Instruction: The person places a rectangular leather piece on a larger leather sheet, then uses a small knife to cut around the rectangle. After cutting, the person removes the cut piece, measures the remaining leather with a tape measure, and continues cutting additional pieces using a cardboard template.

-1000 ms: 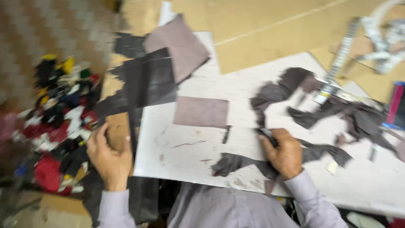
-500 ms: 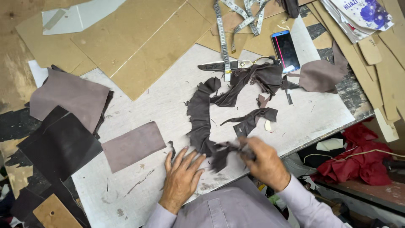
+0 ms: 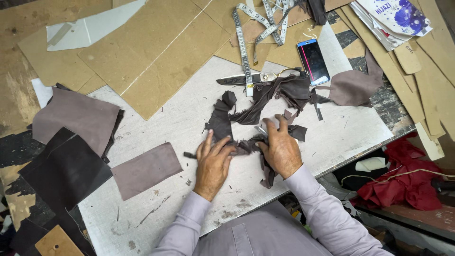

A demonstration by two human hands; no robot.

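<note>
My left hand [image 3: 213,161] lies flat with fingers spread, pressing down a strip of dark brown leather scrap [image 3: 222,121] on the white worktable [image 3: 332,135]. Right beside it, my right hand [image 3: 282,149] is closed around a thin metal tool [image 3: 259,129], with scraps under its palm. The two hands almost touch over the same strip. A tangle of more dark scraps [image 3: 279,92] lies just beyond my fingers.
A mauve leather rectangle [image 3: 144,169] lies left of my hands, with larger mauve [image 3: 76,116] and dark [image 3: 64,170] hides past it. Shears [image 3: 241,79], a measuring tape [image 3: 244,42] and a phone [image 3: 313,60] lie behind the scraps. Cardboard sheets [image 3: 156,52] cover the back. Red cloth [image 3: 407,182] sits below the table's right edge.
My left hand left the tan card piece at the table's left edge and came onto the scraps beside my right hand. The view swung right to centre on the scrap pile.
</note>
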